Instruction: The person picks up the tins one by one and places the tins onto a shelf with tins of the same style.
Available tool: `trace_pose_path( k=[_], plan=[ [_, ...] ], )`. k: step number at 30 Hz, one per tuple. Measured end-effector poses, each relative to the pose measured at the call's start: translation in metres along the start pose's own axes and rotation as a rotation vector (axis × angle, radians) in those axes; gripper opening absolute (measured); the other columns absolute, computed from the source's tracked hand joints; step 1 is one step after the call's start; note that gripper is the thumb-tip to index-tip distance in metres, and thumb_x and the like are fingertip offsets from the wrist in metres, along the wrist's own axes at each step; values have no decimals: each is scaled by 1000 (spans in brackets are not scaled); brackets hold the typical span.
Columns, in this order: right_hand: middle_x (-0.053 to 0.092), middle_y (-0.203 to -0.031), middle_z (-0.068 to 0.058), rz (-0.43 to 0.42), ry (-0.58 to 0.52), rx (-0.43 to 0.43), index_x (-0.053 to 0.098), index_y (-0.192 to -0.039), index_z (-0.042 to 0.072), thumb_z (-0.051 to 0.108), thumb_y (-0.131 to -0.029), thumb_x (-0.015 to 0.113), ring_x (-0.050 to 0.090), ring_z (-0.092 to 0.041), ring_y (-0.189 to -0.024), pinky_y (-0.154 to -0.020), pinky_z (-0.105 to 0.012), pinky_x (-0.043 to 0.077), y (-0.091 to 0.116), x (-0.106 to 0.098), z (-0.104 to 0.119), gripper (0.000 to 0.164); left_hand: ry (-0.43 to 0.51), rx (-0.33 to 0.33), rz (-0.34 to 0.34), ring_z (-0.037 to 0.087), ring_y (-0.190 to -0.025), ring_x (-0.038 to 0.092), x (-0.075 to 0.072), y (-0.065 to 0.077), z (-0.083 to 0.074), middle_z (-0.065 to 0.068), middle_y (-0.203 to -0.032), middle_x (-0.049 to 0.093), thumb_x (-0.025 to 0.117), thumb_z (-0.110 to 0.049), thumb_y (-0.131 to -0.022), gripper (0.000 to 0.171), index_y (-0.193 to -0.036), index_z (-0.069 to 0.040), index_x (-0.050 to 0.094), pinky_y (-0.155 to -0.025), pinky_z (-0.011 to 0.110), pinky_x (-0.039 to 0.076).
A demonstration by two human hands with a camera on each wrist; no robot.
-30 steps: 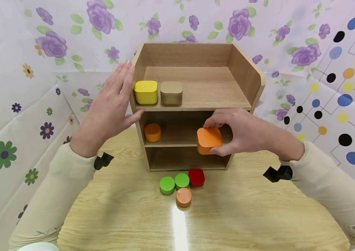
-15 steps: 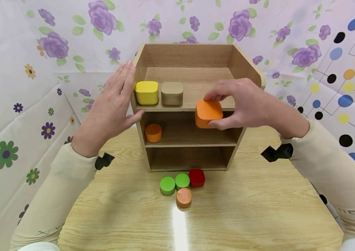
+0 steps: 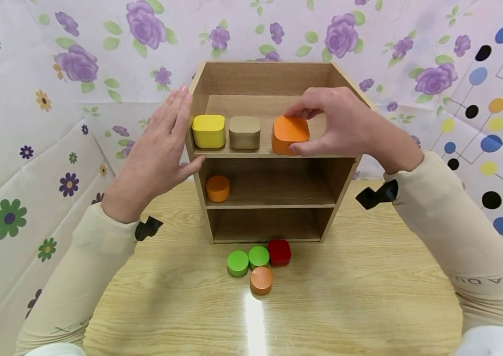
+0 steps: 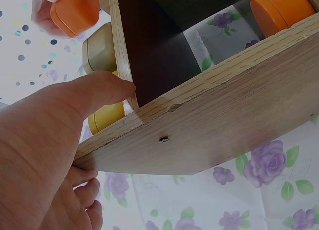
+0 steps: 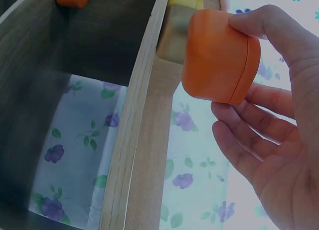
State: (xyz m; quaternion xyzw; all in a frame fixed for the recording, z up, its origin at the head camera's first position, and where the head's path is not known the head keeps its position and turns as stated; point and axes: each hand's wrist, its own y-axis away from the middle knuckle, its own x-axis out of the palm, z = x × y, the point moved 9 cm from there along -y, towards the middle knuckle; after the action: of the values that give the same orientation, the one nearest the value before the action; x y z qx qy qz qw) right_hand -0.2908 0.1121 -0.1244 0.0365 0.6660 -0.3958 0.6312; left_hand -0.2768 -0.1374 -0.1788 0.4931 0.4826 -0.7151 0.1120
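Note:
My right hand [image 3: 340,123] pinches a rounded-square orange box [image 3: 290,134] with a lid, thumb at its near side and fingers behind. The box is held at the front of the wooden shelf's [image 3: 273,205] top level; in the right wrist view the orange box [image 5: 217,58] appears beside the board edge. To its left on that level stand a khaki box [image 3: 244,133] and a yellow box [image 3: 208,132]. My left hand [image 3: 149,153] lies with straight fingers along the shelf's left side; its thumb [image 4: 107,90] touches the front edge.
A round orange box [image 3: 217,189] stands at the left of the middle level. Before the shelf on the wooden table [image 3: 180,306] are two green round boxes [image 3: 238,263], a red box [image 3: 279,252] and a copper round box [image 3: 261,280]. Patterned cloth [image 3: 251,29] hangs behind.
My right hand has raised the orange box from in front of the middle level to the top level, shifting slightly left at the end. The left hand stays at the shelf's side.

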Motion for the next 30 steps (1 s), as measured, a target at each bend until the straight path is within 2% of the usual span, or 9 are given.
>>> trace_pose_path(
  k=[5, 12, 23, 30],
  plan=[
    [77, -109, -7, -6, -17, 26, 76, -121, 6, 23, -80, 89, 70, -19, -98, -93, -28, 58, -7, 2, -8, 46, 1, -1, 2, 37, -166, 12, 0, -1, 0, 23, -177, 12, 83, -22, -90, 110, -168, 3, 9, -138, 45, 9],
    [76, -111, -10, 7, -51, 57, 75, -122, 3, 21, -81, 87, 69, -21, -100, -99, -41, 59, -12, 11, -19, 47, 7, -5, 4, 38, -166, 12, 1, 0, 1, 22, -177, 11, 82, -20, -90, 109, -167, 5, 9, -138, 46, 9],
    [72, -107, -11, 36, -97, 104, 75, -124, 4, 20, -83, 87, 68, -24, -103, -104, -45, 59, -12, 24, -32, 45, 5, 0, 0, 37, -166, 11, 1, 0, 1, 22, -178, 10, 82, -21, -90, 109, -167, 4, 8, -138, 45, 9],
    [73, -113, -11, 70, -102, 124, 74, -127, 5, 21, -87, 82, 70, -26, -107, -106, -47, 58, -12, 29, -34, 43, 8, 4, -7, 37, -166, 11, 0, 1, 1, 22, -178, 10, 83, -21, -90, 111, -168, 4, 8, -138, 45, 9]
  ],
)
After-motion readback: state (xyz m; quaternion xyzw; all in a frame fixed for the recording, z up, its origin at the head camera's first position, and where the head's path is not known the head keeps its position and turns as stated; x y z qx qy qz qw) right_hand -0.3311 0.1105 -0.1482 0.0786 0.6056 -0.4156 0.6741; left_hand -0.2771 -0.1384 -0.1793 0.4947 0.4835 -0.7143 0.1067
